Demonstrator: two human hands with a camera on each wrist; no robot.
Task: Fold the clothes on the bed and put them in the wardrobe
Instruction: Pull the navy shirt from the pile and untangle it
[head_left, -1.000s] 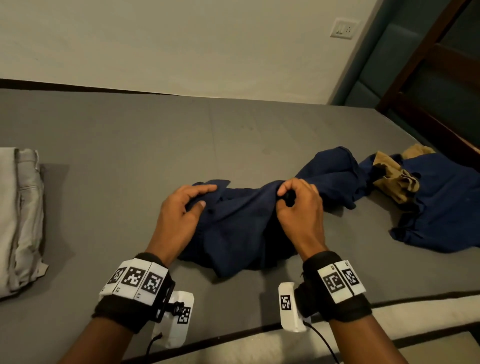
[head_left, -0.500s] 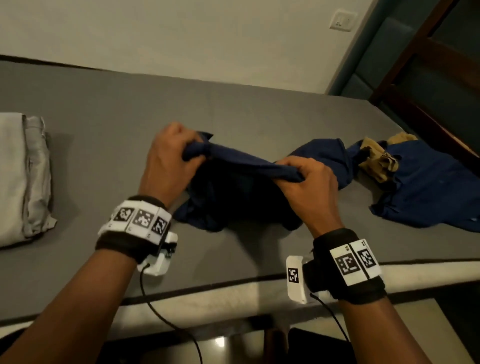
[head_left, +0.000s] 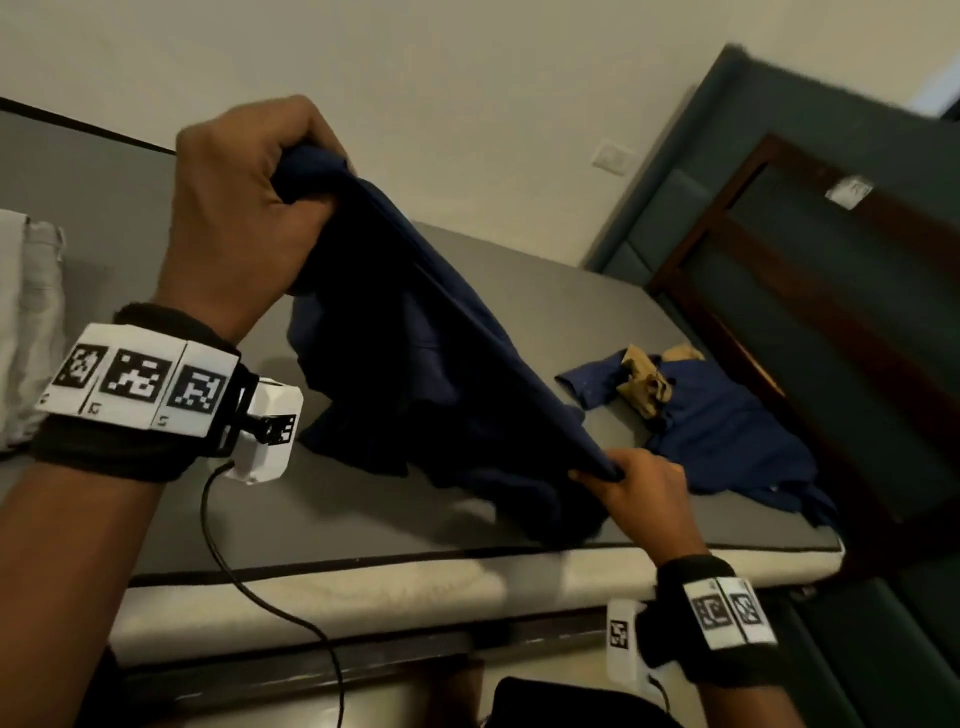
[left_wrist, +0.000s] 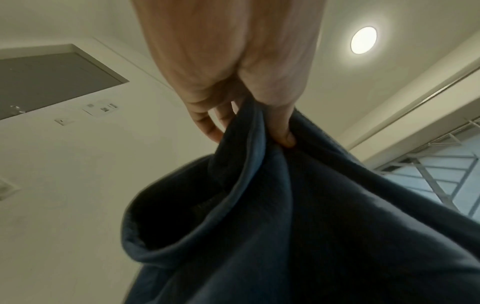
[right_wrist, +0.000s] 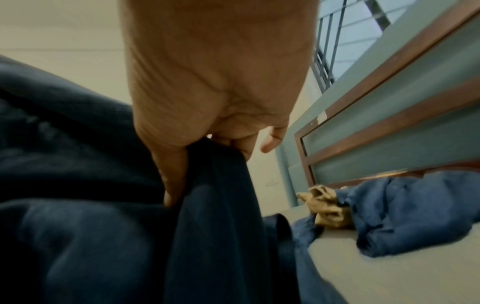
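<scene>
Left hand (head_left: 244, 208), raised, fists one end of the dark navy garment (head_left: 431, 364) while right hand (head_left: 641, 488), lower near the mattress edge, pinches the other, cloth stretched taut between them above the grey bed (head_left: 519, 291), slack sagging to the sheet.

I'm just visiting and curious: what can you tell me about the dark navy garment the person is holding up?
The dark navy garment looks like soft, matte cloth, unfolded and creased. It is stretched on a slant between both hands: the left hand grips one bunched end high up, the right hand pinches its edge low, near the front of the bed. A stitched hem shows at the left grip. The slack middle hangs in folds, its lowest part apparently on the grey sheet.
</scene>
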